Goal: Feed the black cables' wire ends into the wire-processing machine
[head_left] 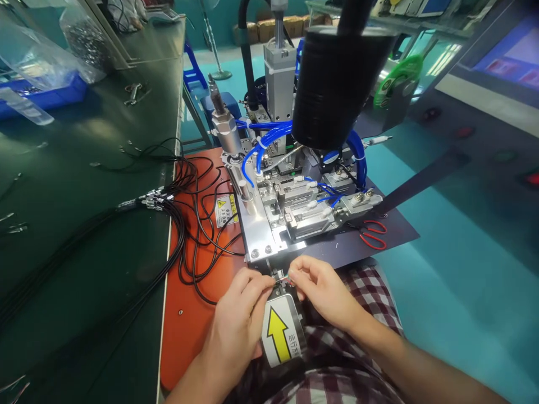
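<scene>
My left hand [246, 306] is closed in a pinch at the front of a metal machine [269, 224]. Facing it, my right hand [322, 289] pinches too, thumb against forefinger. Between the fingertips runs a short bundle of thin coloured wires [284, 278], partly covered by the fingers. Under the hands sits a small dark fixture [278, 289], mostly hidden. Just below it, a white plate with a yellow arrow [279, 335] lies between my wrists. A black cable [202, 294] leads across the orange board towards my left hand.
Black cables with a cluster of metal-ended plugs [155, 197] spread over the dark green table [105, 235] and orange board [185, 342]. Red-handled scissors [373, 234] lie right of the machine. A black cylinder [341, 87] hangs overhead. A blue tray [46, 98] stands far left.
</scene>
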Available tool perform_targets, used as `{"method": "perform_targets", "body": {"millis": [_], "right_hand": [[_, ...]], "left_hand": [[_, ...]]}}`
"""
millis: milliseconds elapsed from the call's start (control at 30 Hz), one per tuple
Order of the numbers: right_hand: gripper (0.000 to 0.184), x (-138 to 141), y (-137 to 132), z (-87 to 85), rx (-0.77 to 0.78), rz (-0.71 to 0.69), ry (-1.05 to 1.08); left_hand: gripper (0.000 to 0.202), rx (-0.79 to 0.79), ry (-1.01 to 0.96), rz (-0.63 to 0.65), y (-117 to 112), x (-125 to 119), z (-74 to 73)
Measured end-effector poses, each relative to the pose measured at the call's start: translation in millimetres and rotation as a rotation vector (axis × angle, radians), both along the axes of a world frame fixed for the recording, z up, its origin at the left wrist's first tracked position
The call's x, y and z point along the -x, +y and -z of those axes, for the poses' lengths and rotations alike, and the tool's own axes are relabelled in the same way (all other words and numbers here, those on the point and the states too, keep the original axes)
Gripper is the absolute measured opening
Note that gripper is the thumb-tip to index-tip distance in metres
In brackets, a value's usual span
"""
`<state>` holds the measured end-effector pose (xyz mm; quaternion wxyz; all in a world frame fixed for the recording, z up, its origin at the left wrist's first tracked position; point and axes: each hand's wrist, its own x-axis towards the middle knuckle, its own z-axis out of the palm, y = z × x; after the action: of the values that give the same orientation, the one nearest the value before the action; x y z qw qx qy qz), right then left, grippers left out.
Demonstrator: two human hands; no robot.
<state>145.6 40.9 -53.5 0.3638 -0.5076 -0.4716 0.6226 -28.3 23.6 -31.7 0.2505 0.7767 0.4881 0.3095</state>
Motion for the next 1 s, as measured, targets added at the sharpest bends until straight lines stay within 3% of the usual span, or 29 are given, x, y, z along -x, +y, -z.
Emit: {"method": "perform_targets", "body": {"millis": [233,1000], "right_hand": [[0.026,3,5,9.3,0.043,-0.009,0.007],[0.028,5,3,11.4,0.087,0.022,0.011]], "left_hand": [[0.03,-0.162,0.159,0.1,7,9,9.9],[0.035,-0.213,0.281,0.081,6,9,17.3]]}}
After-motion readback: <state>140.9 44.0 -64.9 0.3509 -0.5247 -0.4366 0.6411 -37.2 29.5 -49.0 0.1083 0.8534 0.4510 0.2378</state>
